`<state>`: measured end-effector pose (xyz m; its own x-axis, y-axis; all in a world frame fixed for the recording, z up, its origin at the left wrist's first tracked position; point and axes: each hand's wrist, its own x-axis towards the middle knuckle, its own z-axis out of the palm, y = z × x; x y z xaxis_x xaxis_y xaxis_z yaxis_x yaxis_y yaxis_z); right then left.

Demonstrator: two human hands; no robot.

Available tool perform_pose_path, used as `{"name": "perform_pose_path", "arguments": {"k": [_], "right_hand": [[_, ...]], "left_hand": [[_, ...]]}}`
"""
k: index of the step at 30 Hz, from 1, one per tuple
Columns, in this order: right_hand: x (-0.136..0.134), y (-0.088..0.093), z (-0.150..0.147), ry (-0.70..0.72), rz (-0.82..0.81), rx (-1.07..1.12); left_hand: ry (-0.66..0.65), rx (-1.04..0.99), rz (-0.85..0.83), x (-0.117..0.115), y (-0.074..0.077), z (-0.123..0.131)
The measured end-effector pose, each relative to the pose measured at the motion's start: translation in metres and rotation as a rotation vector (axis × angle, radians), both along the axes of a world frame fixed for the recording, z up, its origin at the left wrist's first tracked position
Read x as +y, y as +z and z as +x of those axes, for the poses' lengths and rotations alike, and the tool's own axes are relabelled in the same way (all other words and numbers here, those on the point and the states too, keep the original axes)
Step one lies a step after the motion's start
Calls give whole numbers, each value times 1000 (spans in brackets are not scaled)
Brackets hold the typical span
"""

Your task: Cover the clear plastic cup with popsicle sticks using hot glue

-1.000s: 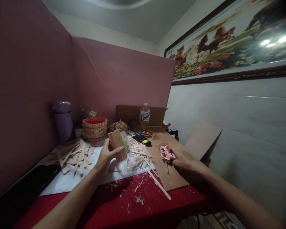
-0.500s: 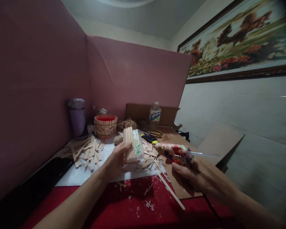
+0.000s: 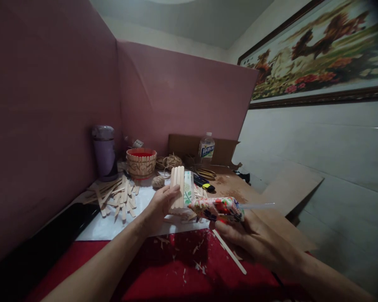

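Left hand (image 3: pixel 164 202) has a clear box (image 3: pixel 188 188), faced with wooden sticks (image 3: pixel 177 180), pinched over the white sheet (image 3: pixel 113 230). Right hand (image 3: pixel 244 233)'s gripping a flowery glue gun (image 3: pixel 219 207), nozzle (image 3: pixel 190 206) by the box, can't tell if touching.

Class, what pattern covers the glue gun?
The glue gun has a multicoloured print with red, white and green, best seen in the head view.

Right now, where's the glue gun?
Head view, right of centre: the glue gun is in the right hand, nozzle near the stick-covered box in the left hand.
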<state>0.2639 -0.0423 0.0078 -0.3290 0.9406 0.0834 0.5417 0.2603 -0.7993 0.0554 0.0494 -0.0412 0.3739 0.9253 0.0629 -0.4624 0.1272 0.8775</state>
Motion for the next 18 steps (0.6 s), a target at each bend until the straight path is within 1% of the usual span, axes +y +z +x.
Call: {"name": "perform_pose_path", "arguments": {"k": [5,8,10,18], "right_hand": [[0,1,-4,-17,34,-38],[0,2,-5,-14,6,-52],[0,3,-6,-13,-14,-46],[0,2,-9,5,1,-2]], "left_hand": [[-9,19,20,0,0,0],[-2,47,10,1,0,0],[1,51,11,1,-1,-1],[-35,61,71,7,-7,-2]]}}
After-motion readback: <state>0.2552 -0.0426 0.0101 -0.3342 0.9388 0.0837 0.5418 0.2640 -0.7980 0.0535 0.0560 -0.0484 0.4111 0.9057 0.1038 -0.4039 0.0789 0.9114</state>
